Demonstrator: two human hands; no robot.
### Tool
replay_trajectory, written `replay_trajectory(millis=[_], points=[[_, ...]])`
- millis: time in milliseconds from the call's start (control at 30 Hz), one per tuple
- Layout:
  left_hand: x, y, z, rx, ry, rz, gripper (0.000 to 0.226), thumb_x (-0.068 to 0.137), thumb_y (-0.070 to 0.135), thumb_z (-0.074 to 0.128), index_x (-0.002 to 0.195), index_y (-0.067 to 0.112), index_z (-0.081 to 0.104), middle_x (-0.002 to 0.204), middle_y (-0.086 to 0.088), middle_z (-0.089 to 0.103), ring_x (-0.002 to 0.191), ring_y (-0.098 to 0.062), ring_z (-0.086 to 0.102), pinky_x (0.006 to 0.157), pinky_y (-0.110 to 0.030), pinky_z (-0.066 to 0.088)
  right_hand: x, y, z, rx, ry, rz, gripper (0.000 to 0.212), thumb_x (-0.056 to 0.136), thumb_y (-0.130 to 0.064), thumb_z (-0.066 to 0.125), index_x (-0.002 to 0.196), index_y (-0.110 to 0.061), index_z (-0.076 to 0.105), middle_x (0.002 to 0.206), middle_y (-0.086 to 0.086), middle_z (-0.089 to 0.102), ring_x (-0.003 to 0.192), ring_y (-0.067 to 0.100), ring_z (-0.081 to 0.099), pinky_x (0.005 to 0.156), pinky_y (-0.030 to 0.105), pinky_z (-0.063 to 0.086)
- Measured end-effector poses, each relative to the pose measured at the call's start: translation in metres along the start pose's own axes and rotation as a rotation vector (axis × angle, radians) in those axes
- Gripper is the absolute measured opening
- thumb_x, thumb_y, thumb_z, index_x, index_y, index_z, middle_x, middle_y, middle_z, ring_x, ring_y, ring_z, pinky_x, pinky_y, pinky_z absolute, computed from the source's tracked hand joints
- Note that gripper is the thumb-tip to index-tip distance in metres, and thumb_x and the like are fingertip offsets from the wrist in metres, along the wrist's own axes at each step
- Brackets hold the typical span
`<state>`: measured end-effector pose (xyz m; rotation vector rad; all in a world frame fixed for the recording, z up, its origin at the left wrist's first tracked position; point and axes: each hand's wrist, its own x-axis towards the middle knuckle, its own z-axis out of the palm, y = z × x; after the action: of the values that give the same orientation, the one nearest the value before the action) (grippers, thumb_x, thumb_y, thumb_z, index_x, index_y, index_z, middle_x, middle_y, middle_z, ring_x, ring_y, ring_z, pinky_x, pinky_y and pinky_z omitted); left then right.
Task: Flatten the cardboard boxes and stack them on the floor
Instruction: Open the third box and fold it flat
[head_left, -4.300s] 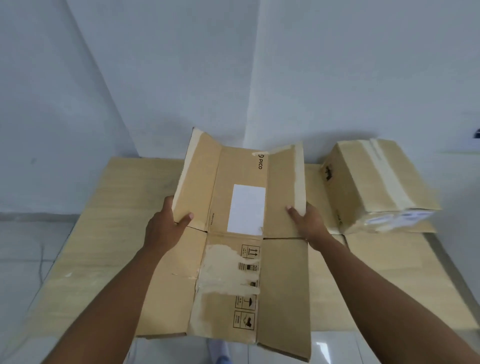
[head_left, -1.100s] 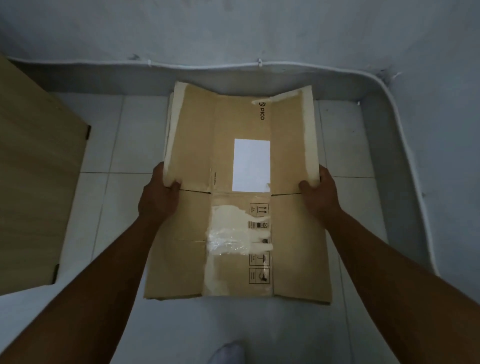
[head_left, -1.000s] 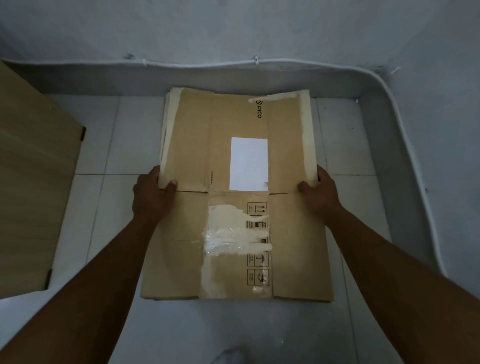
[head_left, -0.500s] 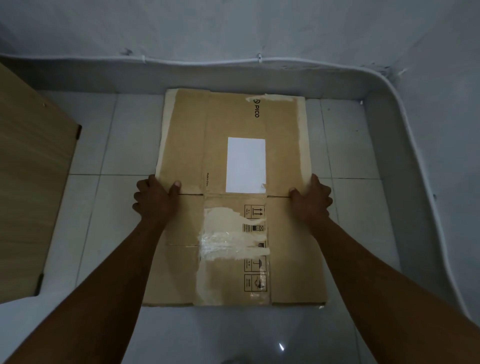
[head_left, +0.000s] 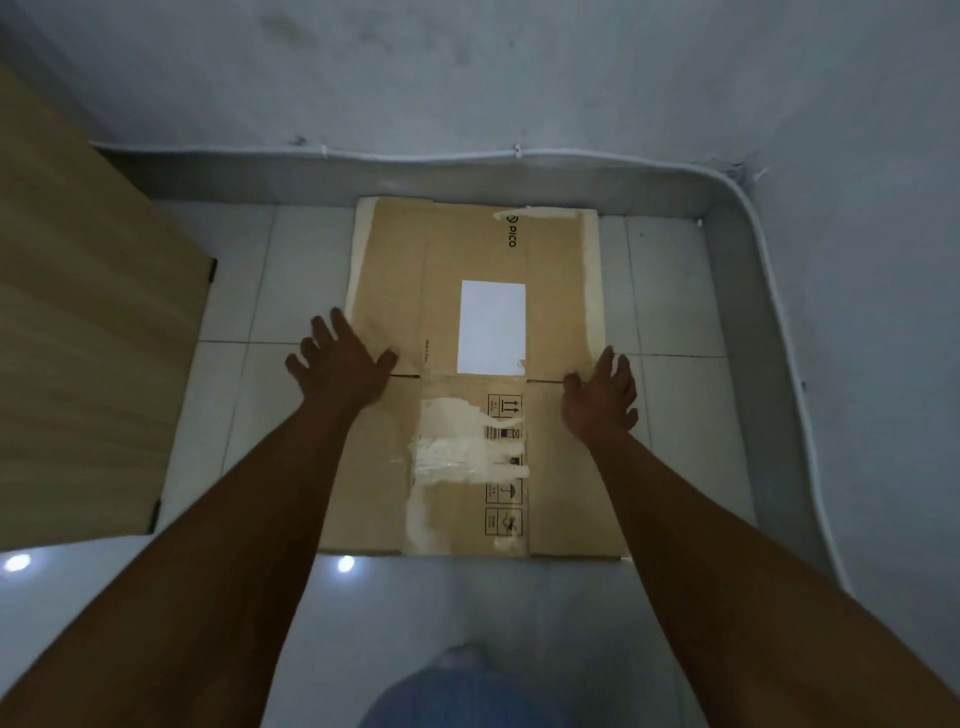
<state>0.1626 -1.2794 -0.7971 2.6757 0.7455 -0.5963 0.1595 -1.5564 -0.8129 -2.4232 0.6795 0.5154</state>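
— Cardboard is down: our flattened box (head_left: 483, 374) lies flat on the tiled floor (head_left: 234, 395), its far end close to the wall (head_left: 467, 78) and its long axis running straight away from us.

— And our hands?

— Left hand (head_left: 343, 369) has its fingers spread, the palm over the box's left edge about halfway along. Right hand (head_left: 600, 397) is over the right edge at the same fold line, fingers loose. Each grip is wide and holds nothing; whether the palms touch the card or hover just above it, we cannot tell.

— So which way does the next move go?

— We judge this sheet is placed. Nothing else to flatten shows on the floor. The wooden surface (head_left: 88, 338) stands on our left, so the left hand is nearer to it if we turn back that way.

— Any risk here?

— Flaps could spring up along the middle fold; we would press once before leaving.
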Motion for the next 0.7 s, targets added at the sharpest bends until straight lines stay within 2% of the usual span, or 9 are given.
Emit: replay_trajectory(millis=[100,167,233,300,400,467,600,667,700], points=[[-0.049,0.006,-0.042,0.049,-0.058,0.109,0.082,0.092,0.064,0.053,0.155,0.017,0.029,0.166,-0.015,0.014,0.149,-0.038,0.022,0.119,-0.056,0.015,-0.046,-0.014,-0.043,0.034,-0.091,-0.138,0.064,0.105,-0.042,0.039,0.159,-0.013,0.019,0.167,0.010,0.011,0.153,0.031,0.013,0.120,0.046,0.020],[-0.088,0.011,-0.080,-0.009,-0.085,0.148,0.071,0.090,0.062,0.057,0.144,0.017,0.047,0.157,-0.013,0.035,0.140,-0.036,0.038,0.114,-0.054,0.031,-0.085,-0.031,-0.080,0.093,-0.167,-0.218,0.059,0.105,-0.040,0.043,0.154,-0.009,0.033,0.163,0.014,0.023,0.150,0.030,0.023,0.121,0.040,0.022],[-0.133,0.017,-0.128,-0.092,-0.089,0.193,0.061,0.090,0.058,0.060,0.135,0.017,0.057,0.144,-0.010,0.052,0.130,-0.031,0.051,0.106,-0.049,0.043,-0.129,-0.056,-0.125,0.140,-0.243,-0.256,0.053,0.104,-0.037,0.048,0.148,-0.009,0.046,0.158,0.013,0.035,0.146,0.026,0.034,0.119,0.035,0.027],[-0.180,0.026,-0.184,-0.133,-0.088,0.237,0.055,0.091,0.056,0.060,0.129,0.016,0.062,0.134,-0.007,0.062,0.122,-0.026,0.058,0.100,-0.044,0.049,-0.174,-0.085,-0.175,0.188,-0.295,-0.273,0.045,0.101,-0.035,0.054,0.140,-0.012,0.055,0.150,0.008,0.048,0.136,0.023,0.048,0.111,0.027,0.035],[-0.254,0.041,-0.278,-0.189,-0.079,0.269,0.050,0.093,0.053,0.061,0.125,0.016,0.065,0.124,-0.004,0.068,0.112,-0.023,0.063,0.095,-0.040,0.052,-0.245,-0.133,-0.255,0.228,-0.373,-0.326,0.038,0.100,-0.031,0.058,0.131,-0.011,0.063,0.140,0.004,0.059,0.121,0.018,0.059,0.095,0.018,0.038],[-0.303,0.048,-0.343,-0.232,-0.052,0.275,0.046,0.092,0.052,0.062,0.122,0.017,0.067,0.120,-0.002,0.070,0.109,-0.023,0.064,0.093,-0.038,0.052,-0.295,-0.168,-0.308,0.217,-0.391,-0.382,0.033,0.099,-0.030,0.059,0.127,-0.013,0.066,0.131,0.003,0.064,0.113,0.016,0.062,0.089,0.020,0.041],[-0.400,0.040,-0.464,-0.289,0.041,0.306,0.039,0.091,0.050,0.063,0.114,0.020,0.069,0.110,0.000,0.074,0.102,-0.021,0.067,0.088,-0.037,0.054,-0.395,-0.234,-0.399,0.230,-0.420,-0.480,0.026,0.096,-0.029,0.062,0.117,-0.016,0.070,0.116,0.003,0.070,0.106,0.021,0.067,0.091,0.031,0.051],[-0.441,0.028,-0.512,-0.335,0.097,0.295,0.036,0.091,0.049,0.064,0.110,0.019,0.069,0.106,0.000,0.074,0.099,-0.020,0.068,0.085,-0.035,0.054,-0.443,-0.266,-0.433,0.253,-0.460,-0.529,0.025,0.095,-0.027,0.062,0.116,-0.015,0.070,0.111,0.007,0.072,0.104,0.024,0.069,0.084,0.027,0.052],[-0.459,0.020,-0.532,-0.355,0.117,0.287,0.036,0.091,0.049,0.064,0.109,0.019,0.069,0.105,-0.001,0.074,0.098,-0.020,0.069,0.084,-0.034,0.055,-0.467,-0.280,-0.446,0.279,-0.482,-0.551,0.024,0.096,-0.024,0.062,0.116,-0.013,0.069,0.111,0.010,0.073,0.103,0.026,0.071,0.074,0.021,0.052]])
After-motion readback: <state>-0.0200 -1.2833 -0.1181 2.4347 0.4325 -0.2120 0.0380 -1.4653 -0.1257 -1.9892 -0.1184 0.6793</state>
